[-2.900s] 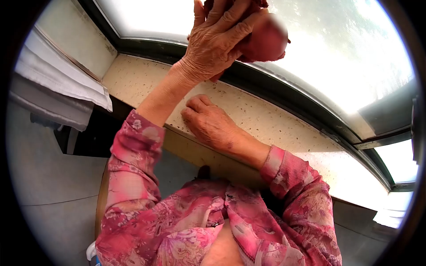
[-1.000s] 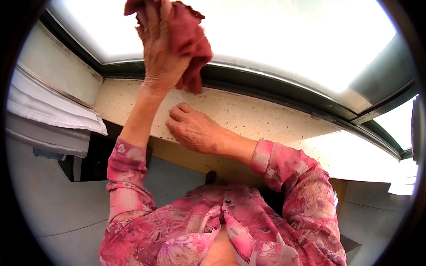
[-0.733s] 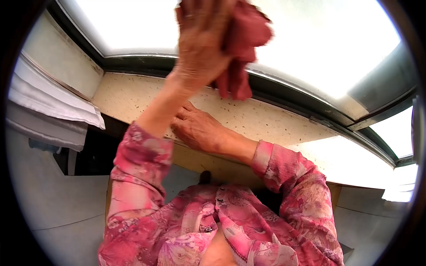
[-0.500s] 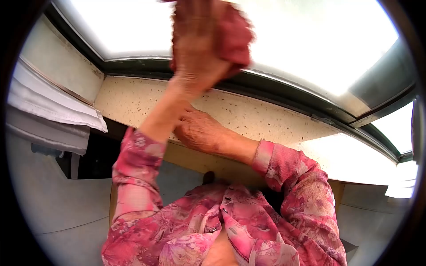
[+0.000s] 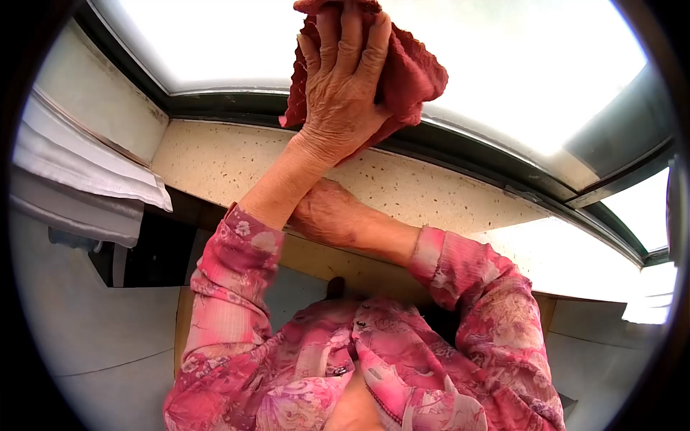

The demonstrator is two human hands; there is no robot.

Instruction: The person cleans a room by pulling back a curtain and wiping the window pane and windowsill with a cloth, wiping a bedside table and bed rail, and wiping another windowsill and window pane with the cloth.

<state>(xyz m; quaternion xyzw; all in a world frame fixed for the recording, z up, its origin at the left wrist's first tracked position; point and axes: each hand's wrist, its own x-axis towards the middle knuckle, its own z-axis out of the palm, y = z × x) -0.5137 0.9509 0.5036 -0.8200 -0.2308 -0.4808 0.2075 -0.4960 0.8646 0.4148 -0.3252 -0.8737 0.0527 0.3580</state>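
My left hand (image 5: 345, 90) reaches up to the window glass (image 5: 517, 65) with a dark red cloth (image 5: 413, 75) under it. The fingers lie long over the cloth, a fold of it covers the fingertips, and the thumb is tucked into it. The cloth hangs in loose folds to the right of the hand, over the lower window frame. My right hand (image 5: 327, 212) rests on the speckled window sill (image 5: 424, 183), near its front edge. The left forearm crosses in front of it and hides its fingers.
A dark window frame (image 5: 474, 154) runs along the back of the sill. White and grey fabric (image 5: 86, 158) hangs at the left, beside the side wall (image 5: 100, 93). A second window section (image 5: 640, 205) meets the frame at the right. Pale floor (image 5: 93, 337) shows below.
My left hand and the red cloth have shifted a little right and down the glass and are no longer blurred. My right hand stays on the sill.
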